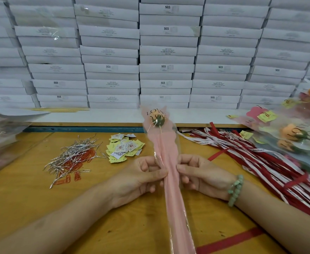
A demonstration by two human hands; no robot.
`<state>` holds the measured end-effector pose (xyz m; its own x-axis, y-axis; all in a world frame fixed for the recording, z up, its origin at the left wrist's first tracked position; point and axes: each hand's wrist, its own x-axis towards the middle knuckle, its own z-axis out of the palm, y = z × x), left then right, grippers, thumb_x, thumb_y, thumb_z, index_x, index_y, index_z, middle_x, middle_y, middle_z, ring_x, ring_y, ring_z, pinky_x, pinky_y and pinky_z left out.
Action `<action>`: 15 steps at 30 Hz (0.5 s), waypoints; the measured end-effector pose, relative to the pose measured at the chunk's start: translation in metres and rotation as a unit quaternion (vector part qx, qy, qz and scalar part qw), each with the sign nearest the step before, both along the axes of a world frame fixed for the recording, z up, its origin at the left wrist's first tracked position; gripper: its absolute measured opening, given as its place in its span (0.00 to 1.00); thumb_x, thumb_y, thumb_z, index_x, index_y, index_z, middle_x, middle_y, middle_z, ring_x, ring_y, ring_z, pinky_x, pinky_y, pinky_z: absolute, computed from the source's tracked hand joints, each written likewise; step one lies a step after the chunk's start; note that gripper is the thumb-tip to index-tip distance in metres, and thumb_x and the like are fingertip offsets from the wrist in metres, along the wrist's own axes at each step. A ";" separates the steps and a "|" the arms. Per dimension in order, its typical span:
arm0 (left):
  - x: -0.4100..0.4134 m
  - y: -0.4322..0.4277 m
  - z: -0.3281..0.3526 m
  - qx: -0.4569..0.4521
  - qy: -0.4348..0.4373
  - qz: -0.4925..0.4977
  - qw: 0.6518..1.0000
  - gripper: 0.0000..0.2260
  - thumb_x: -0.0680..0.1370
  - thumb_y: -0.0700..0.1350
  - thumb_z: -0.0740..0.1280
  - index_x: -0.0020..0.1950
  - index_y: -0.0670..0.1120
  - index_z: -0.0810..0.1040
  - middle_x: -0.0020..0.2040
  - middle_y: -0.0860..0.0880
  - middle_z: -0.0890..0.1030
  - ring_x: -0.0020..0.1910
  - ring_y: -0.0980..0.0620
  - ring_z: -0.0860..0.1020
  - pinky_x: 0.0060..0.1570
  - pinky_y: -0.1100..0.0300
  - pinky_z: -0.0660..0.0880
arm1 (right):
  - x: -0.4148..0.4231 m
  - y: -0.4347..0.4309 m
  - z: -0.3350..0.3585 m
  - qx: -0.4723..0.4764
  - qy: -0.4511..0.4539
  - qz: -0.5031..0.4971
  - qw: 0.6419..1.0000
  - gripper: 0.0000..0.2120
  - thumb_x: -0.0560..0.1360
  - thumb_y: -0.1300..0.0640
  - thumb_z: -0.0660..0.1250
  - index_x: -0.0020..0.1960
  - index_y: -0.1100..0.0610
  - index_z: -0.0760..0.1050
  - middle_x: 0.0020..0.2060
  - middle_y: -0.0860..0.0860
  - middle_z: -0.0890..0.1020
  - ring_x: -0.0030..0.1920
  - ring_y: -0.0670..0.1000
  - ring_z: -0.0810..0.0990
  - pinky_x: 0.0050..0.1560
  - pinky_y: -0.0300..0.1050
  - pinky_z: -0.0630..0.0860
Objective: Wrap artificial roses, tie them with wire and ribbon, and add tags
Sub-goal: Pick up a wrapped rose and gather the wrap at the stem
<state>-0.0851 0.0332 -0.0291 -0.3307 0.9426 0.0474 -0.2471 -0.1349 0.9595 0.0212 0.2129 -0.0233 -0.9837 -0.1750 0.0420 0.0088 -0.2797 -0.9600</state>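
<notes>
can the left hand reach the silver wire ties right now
Probably yes: the wire ties lie on the table just left of the left hand, nothing between. But its fingers pinch the pink wrapper, so it must let go first.

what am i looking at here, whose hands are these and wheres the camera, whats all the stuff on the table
No machine here: this is one picture from a camera worn on a person's head, looking down at their own hands. The left hand and right hand each pinch a wrapped rose, in a pink and clear sleeve, at its middle. On the wooden table lie silver wire ties, yellow and white tags, and red and white ribbons. Finished roses are piled at the right; white boxes are stacked behind.
</notes>
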 end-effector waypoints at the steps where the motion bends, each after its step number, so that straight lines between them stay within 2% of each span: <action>1: 0.000 0.000 0.001 -0.001 0.000 -0.001 1.000 0.17 0.63 0.46 0.81 0.48 0.43 0.83 0.37 0.47 0.83 0.29 0.57 0.79 0.25 0.69 0.72 | 0.000 0.000 0.000 -0.005 -0.006 -0.002 1.000 0.21 0.62 0.55 0.80 0.46 0.62 0.74 0.31 0.50 0.79 0.29 0.43 0.78 0.25 0.32 0.71; 4: 0.001 0.000 0.001 -0.008 -0.004 0.016 1.000 0.21 0.62 0.45 0.82 0.48 0.39 0.80 0.35 0.45 0.83 0.28 0.57 0.79 0.21 0.70 0.71 | 0.000 -0.002 0.001 -0.001 -0.027 -0.029 0.999 0.16 0.64 0.59 0.76 0.47 0.62 0.74 0.31 0.51 0.80 0.29 0.43 0.79 0.25 0.32 0.73; 8: -0.001 0.000 0.000 -0.029 -0.024 0.033 0.999 0.12 0.68 0.38 0.73 0.49 0.37 0.78 0.39 0.42 0.84 0.33 0.54 0.83 0.26 0.69 0.76 | 0.000 -0.004 0.003 0.004 -0.036 -0.040 0.999 0.07 0.70 0.65 0.66 0.48 0.63 0.74 0.30 0.51 0.81 0.29 0.43 0.80 0.26 0.32 0.75; 11: -0.003 -0.001 -0.001 -0.026 -0.039 0.029 0.998 0.08 0.70 0.34 0.70 0.48 0.37 0.79 0.39 0.41 0.84 0.34 0.54 0.83 0.28 0.68 0.77 | 0.000 -0.005 0.003 0.001 -0.040 -0.040 0.998 0.08 0.70 0.66 0.67 0.49 0.63 0.74 0.31 0.52 0.81 0.30 0.44 0.80 0.26 0.33 0.76; 15: -0.001 0.000 0.000 -0.016 -0.013 0.015 1.000 0.05 0.69 0.38 0.73 0.43 0.43 0.84 0.37 0.45 0.83 0.32 0.56 0.81 0.28 0.68 0.76 | 0.000 -0.004 0.000 0.025 -0.034 -0.044 0.998 0.15 0.65 0.61 0.73 0.50 0.64 0.76 0.37 0.55 0.82 0.35 0.46 0.82 0.29 0.34 0.77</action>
